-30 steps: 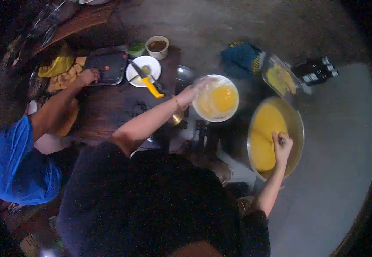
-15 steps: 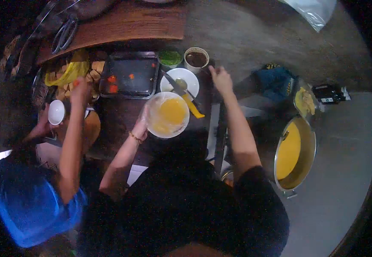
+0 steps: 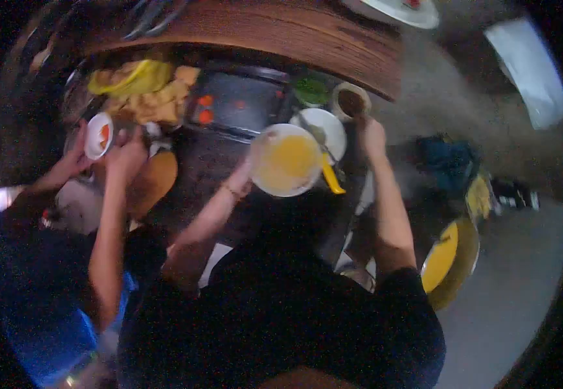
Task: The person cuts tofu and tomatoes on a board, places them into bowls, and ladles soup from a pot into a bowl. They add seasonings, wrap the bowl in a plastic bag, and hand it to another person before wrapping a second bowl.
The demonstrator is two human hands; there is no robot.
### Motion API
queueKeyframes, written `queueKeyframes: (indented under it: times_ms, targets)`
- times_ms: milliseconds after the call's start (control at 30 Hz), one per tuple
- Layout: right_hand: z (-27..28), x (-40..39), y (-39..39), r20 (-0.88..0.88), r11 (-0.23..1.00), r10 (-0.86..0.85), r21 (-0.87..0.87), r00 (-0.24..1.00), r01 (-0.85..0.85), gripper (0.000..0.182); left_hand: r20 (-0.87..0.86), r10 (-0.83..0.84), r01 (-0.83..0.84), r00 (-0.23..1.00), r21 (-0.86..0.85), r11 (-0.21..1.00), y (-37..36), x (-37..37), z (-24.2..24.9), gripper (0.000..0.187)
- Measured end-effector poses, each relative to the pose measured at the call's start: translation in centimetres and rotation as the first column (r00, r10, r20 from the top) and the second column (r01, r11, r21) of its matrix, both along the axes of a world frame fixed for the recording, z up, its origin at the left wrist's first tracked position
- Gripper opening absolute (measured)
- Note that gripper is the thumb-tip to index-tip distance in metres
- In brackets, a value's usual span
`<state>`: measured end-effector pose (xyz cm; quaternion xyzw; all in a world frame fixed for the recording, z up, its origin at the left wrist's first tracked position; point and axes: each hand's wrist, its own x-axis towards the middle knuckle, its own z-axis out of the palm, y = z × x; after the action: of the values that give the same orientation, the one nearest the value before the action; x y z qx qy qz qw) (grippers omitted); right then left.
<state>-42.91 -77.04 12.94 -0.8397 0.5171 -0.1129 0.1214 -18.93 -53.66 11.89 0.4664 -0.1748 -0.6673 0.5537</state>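
My left hand (image 3: 242, 175) grips the side of a bowl (image 3: 261, 179) with yellow soup (image 3: 291, 157) in it. My right hand (image 3: 373, 139) is closed at the near right side of a cup of dark brown seasoning (image 3: 351, 102); what its fingers hold is blurred. Beyond the bowl lies a white plate (image 3: 334, 133), partly covered by it. A knife with a yellow handle (image 3: 332, 175) rests across the plate. Just left of the cup stands a container of chopped green herbs (image 3: 310, 91).
A dark tray (image 3: 239, 107) holds orange-red pieces. Bread cubes (image 3: 155, 104) and a yellow bag (image 3: 132, 79) lie farther left. A co-worker at left holds a small white bowl (image 3: 98, 137). At right stands a large pot of yellow soup (image 3: 442, 256).
The view has swung, shifting the table's things rightward. My right hand has come closer to the brown seasoning cup. The co-worker's raised hand has come down beside the small bowl, which now shows orange pieces.
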Motion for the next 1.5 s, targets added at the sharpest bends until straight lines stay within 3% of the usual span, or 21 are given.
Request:
queueKeyframes:
  times_ms: [33, 100, 200, 333, 367, 467, 500, 567, 633, 700, 733, 1033, 1067, 1133, 1167, 1233, 1300, 1367, 1400, 1467, 1500]
  targets:
    - [-1.8, -0.6, -0.5, 0.004, 0.999, -0.046, -0.02, 0.999, 0.046, 0.024, 0.031, 0.009, -0.006, 0.999, -0.076, 0.997, -0.4, 0.1, -1.4, 0.06]
    - [0.9, 0.7, 0.8, -0.046, 0.993, -0.094, 0.061, 0.995, 0.096, 0.025, 0.127, 0.109, -0.09, 0.986, -0.144, 0.985, 0.6, -0.5, 1.8, 0.062]
    - [1.3, 1.2, 1.3, -0.016, 0.999, -0.029, -0.022, 0.999, 0.028, 0.024, 0.079, 0.095, -0.091, 0.992, -0.051, 0.994, 1.6, -0.3, 1.9, 0.066]
    - [-2.0, -1.2, -0.4, 0.057, 0.999, 0.006, 0.041, 0.998, -0.008, 0.024, 0.083, 0.143, -0.144, 0.986, 0.007, 0.99, 1.5, -0.7, -0.9, 0.069]
    - [-1.1, -1.1, 0.0, -0.026, 0.995, -0.056, 0.083, 0.998, 0.058, 0.025, 0.044, 0.148, -0.148, 0.988, 0.006, 0.989, 1.4, -0.9, -1.2, 0.069]
    - [-0.7, -1.4, 0.5, 0.124, 1.0, 0.003, -0.011, 0.992, -0.002, 0.026, 0.004, 0.2, -0.2, 0.98, 0.022, 0.98, 1.4, -1.4, 3.2, 0.071]
    - [1.7, -1.2, 1.0, 0.244, 0.982, -0.07, 0.186, 0.967, 0.024, 0.022, -0.002, 0.209, -0.209, 0.978, 0.006, 0.978, 1.2, -1.4, 2.6, 0.071]
    - [-0.7, -2.0, -0.6, 0.352, 0.988, -0.052, 0.152, 0.935, -0.002, 0.016, 0.069, 0.238, -0.241, 0.969, 0.027, 0.97, 0.8, -1.6, 2.7, 0.067]
    - [-4.2, -3.2, -2.5, 0.492, 0.911, -0.191, 0.411, 0.849, -0.033, 0.016, 0.161, 0.279, -0.289, 0.947, 0.043, 0.956, 0.7, -1.9, 2.8, 0.064]
    - [-3.2, -3.4, -2.0, 0.546, 0.861, -0.291, 0.508, 0.786, -0.034, 0.015, 0.144, 0.303, -0.317, 0.942, 0.092, 0.944, 0.5, -1.7, 2.8, 0.062]
    - [-2.4, -3.1, -1.6, 0.586, 0.801, -0.383, 0.596, 0.715, -0.06, 0.015, 0.185, 0.296, -0.297, 0.937, -0.024, 0.955, 0.4, -1.7, 2.8, 0.062]
    - [-0.2, -3.6, -0.7, 0.568, 0.742, -0.503, 0.67, 0.651, -0.012, 0.016, 0.168, 0.289, -0.29, 0.942, -0.015, 0.957, -0.8, -1.0, 1.6, 0.059]
    - [-0.9, -3.9, -1.1, 0.568, 0.743, -0.503, 0.669, 0.651, -0.01, 0.016, 0.167, 0.288, -0.289, 0.943, -0.016, 0.957, -1.2, -0.9, 1.5, 0.059]
    - [-2.8, -4.7, -1.5, 0.552, 0.942, -0.266, 0.322, 0.79, 0.092, 0.016, 0.337, 0.295, -0.296, 0.894, -0.049, 0.954, -1.5, -0.9, 1.0, 0.059]
    - [-2.5, -4.3, -1.3, 0.553, 0.943, -0.265, 0.32, 0.79, 0.093, 0.016, 0.336, 0.295, -0.296, 0.894, -0.051, 0.954, -1.9, -0.8, 0.8, 0.059]
    - [-2.0, -3.4, -0.6, 0.381, 0.995, -0.023, 0.097, 0.924, -0.015, 0.016, 0.254, 0.285, -0.284, 0.924, -0.042, 0.958, -2.5, -0.7, 0.2, 0.06]
    - [-1.6, -3.1, -0.8, 0.345, 0.986, -0.086, 0.166, 0.935, 0.029, 0.014, 0.243, 0.288, -0.292, 0.926, -0.019, 0.956, -3.0, -1.1, 1.5, 0.061]
    - [-2.0, -3.1, -1.1, 0.491, 0.912, -0.251, 0.409, 0.834, 0.034, 0.013, 0.234, 0.292, -0.301, 0.927, 0.005, 0.954, -3.3, -1.3, 1.6, 0.062]
    - [-1.9, -3.4, -1.2, 0.489, 0.912, -0.25, 0.409, 0.836, 0.033, 0.013, 0.214, 0.3, -0.296, 0.93, -0.049, 0.954, -3.7, -1.2, 1.1, 0.063]
    - [-1.3, -3.7, -1.2, 0.543, 0.729, -0.488, 0.684, 0.683, -0.024, 0.011, 0.194, 0.313, -0.298, 0.93, -0.104, 0.949, -3.9, -1.4, 0.9, 0.064]
    - [-0.9, -3.7, -0.9, 0.543, 0.729, -0.486, 0.684, 0.685, -0.026, 0.011, 0.182, 0.322, -0.326, 0.929, -0.014, 0.945, -4.0, -1.7, 1.1, 0.066]
